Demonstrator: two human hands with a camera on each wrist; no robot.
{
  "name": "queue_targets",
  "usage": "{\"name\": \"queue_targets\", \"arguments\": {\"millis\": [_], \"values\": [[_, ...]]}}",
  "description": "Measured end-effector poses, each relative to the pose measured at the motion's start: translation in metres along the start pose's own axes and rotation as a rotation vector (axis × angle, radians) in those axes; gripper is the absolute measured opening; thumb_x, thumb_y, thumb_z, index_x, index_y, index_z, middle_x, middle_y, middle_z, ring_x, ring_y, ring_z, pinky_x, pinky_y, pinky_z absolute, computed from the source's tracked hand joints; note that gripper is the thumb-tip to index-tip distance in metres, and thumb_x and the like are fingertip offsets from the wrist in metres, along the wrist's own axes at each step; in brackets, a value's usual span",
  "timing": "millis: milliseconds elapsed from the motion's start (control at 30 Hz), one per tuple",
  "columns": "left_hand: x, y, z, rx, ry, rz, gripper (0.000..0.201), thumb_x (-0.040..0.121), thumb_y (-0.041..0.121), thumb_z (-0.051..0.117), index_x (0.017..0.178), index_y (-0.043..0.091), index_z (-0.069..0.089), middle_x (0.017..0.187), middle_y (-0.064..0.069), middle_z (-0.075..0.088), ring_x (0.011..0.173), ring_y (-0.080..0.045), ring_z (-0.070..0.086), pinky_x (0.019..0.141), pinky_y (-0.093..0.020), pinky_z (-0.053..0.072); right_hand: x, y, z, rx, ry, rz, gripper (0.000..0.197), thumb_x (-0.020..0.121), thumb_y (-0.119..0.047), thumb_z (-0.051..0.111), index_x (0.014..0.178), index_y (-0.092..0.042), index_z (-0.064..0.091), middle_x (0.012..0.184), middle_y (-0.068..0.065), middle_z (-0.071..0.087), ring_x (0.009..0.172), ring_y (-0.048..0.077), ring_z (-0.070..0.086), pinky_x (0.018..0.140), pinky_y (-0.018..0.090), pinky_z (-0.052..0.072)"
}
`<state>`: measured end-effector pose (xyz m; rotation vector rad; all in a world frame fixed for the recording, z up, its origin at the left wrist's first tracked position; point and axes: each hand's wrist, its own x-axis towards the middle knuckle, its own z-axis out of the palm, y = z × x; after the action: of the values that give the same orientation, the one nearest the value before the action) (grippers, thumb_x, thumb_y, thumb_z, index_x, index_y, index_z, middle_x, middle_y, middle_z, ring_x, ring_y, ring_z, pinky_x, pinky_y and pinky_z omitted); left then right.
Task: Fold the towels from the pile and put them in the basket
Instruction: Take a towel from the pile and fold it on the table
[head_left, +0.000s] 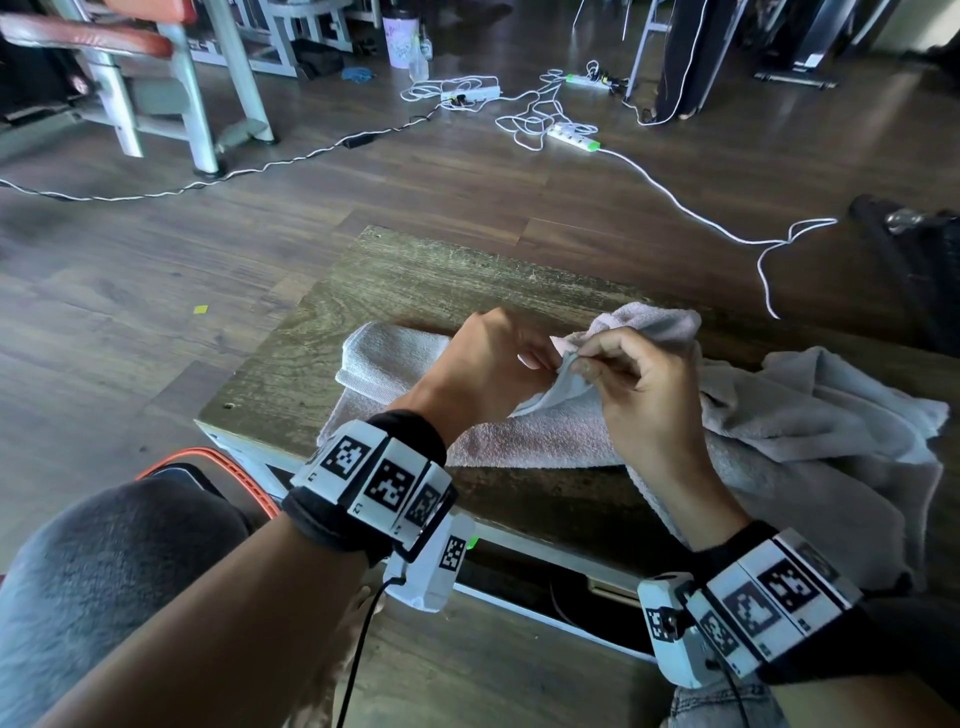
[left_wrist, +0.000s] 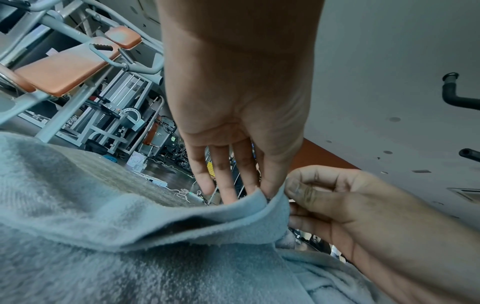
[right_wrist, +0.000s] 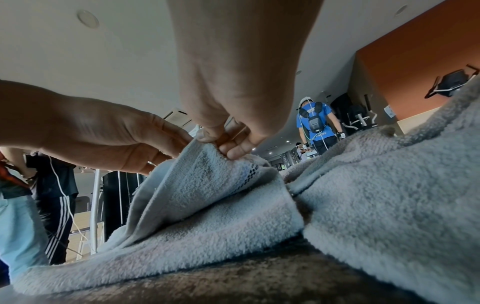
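Observation:
A pale grey towel lies across the wooden table, its left end folded flat. Both hands meet above its middle and lift one corner. My left hand pinches the raised edge between thumb and forefinger, the other fingers hanging straight. My right hand pinches the same corner from the right, thumb on top. In the right wrist view the lifted flap hangs from my right hand's fingertips. The crumpled towel pile lies to the right, touching this towel. An orange-rimmed basket sits low by my left knee.
White cables and power strips trail over the wooden floor beyond the table. A grey exercise machine with orange pads stands at the far left. A dark bag lies on the floor at the right. Other people stand in the room.

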<state>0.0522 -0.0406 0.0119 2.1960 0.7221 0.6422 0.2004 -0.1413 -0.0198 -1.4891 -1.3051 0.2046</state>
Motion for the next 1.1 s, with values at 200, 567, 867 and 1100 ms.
{"name": "queue_targets", "arguments": {"millis": [200,567,867,1100], "values": [[-0.0007,-0.0014,-0.0016,-0.005,-0.019,-0.004,0.013,0.074,-0.001,0.073,0.081,0.009,0.079,0.075,0.002,0.075,0.066,-0.001,0.066,0.071,-0.019,0.056,0.0006,-0.0004,-0.0022,0.027,-0.048,0.043,0.011,0.087,-0.002,0.073,0.095,-0.010,0.073,0.088,-0.004,0.073,0.081,0.009,0.069,0.075,0.025,0.055],[-0.0015,-0.0017,-0.0011,0.062,-0.034,0.026,0.019,0.078,-0.001,0.071,0.089,0.012,0.080,0.085,0.003,0.076,0.074,-0.006,0.069,0.075,-0.024,0.056,0.0049,-0.0066,-0.0080,-0.004,-0.155,0.115,0.019,0.089,0.000,0.071,0.104,-0.010,0.077,0.099,-0.008,0.074,0.085,-0.005,0.066,0.075,0.011,0.051],[-0.0029,-0.0043,0.0020,0.084,-0.029,0.021,0.014,0.080,0.008,0.071,0.089,0.018,0.076,0.082,0.007,0.074,0.074,-0.004,0.068,0.073,-0.029,0.059,0.0060,-0.0068,-0.0079,-0.107,-0.167,0.082,0.009,0.087,-0.008,0.075,0.094,-0.014,0.074,0.090,-0.011,0.073,0.084,-0.001,0.066,0.069,0.006,0.045],[-0.0027,0.0006,0.0030,0.023,0.011,0.035,0.014,0.081,0.032,0.076,0.082,0.023,0.065,0.081,0.011,0.066,0.079,-0.008,0.064,0.073,-0.031,0.055,0.0070,-0.0042,-0.0067,-0.158,-0.087,0.056,0.004,0.094,-0.005,0.065,0.097,-0.008,0.066,0.090,-0.003,0.068,0.078,-0.005,0.059,0.070,0.006,0.040]]}}
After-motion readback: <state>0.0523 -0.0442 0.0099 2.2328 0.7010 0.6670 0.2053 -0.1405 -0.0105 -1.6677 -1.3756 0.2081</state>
